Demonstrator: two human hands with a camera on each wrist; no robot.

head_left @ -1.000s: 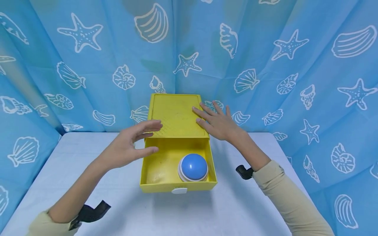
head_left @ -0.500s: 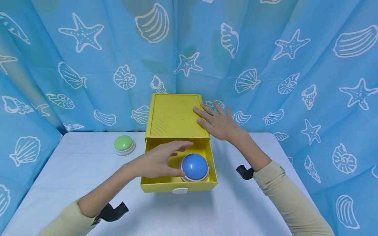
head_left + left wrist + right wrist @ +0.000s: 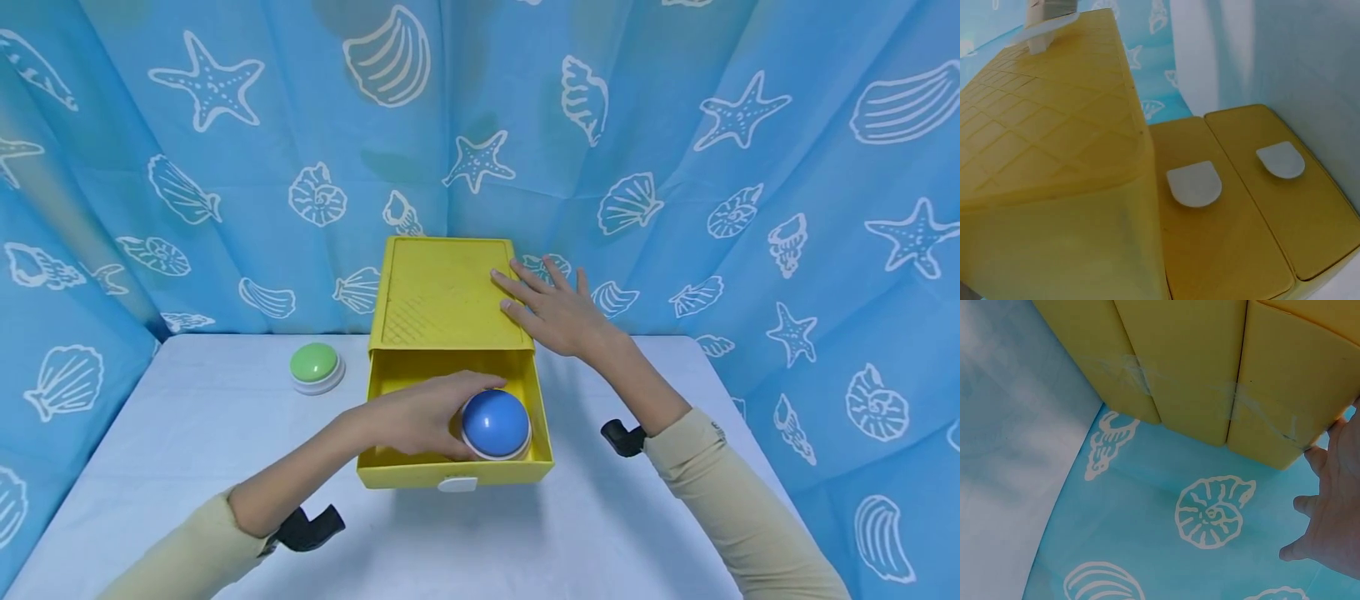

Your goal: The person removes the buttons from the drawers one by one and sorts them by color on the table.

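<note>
In the head view, a blue domed push button [image 3: 496,423] with a white base sits at the right of the pulled-out top drawer [image 3: 491,475]. My left hand [image 3: 427,415] reaches into that drawer and holds the button by its left side, fingers behind it and thumb in front. My right hand [image 3: 558,312] rests with spread fingers on the top right edge of the yellow drawer unit [image 3: 450,292]. In the right wrist view, fingertips of the right hand [image 3: 1338,500] touch the unit's yellow side.
A green domed button [image 3: 315,365] with a white base stands on the white table [image 3: 217,433], left of the unit. Below the pulled-out drawer, two closed drawers show white handles [image 3: 1195,184] in the left wrist view. A blue seashell curtain [image 3: 480,108] hangs behind.
My left hand has moved right from the drawer's left side to the blue button and taken hold of it. The green button has come into sight. My right hand has stayed put.
</note>
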